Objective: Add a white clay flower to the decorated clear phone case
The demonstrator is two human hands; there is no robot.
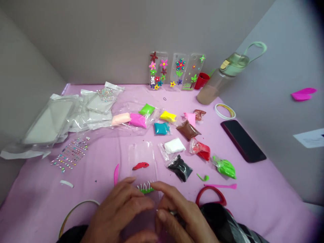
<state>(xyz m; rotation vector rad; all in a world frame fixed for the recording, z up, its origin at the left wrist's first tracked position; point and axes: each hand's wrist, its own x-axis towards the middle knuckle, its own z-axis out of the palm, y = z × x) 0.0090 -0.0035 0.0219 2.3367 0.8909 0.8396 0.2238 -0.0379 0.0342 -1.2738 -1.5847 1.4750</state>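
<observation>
A clear phone case (pixel 141 150) lies flat on the cloth, bearing a red clay fish (pixel 140 166) with a dark eye. Lower on the case is a green clay strip with thin white strands (pixel 145 186) rising from it. My left hand (pixel 124 209) rests over the case's lower left, fingers apart and curved, holding nothing visible. My right hand (pixel 183 216) is over its lower right. Its index fingertip reaches the strands' right end, while the thumb and curled fingers pinch together; whatever they hold is too hidden to name. A pink clay tool (pixel 116 174) lies beside my left hand.
Clay packets, including a black one (pixel 180 168), lie across the middle. Red-handled scissors (pixel 211 195) sit by my right wrist. A phone (pixel 243 141) and a bottle (pixel 215 86) stand at right. Decorated cases (pixel 158 71) lean on the back wall; bagged cases (pixel 50 121) lie left.
</observation>
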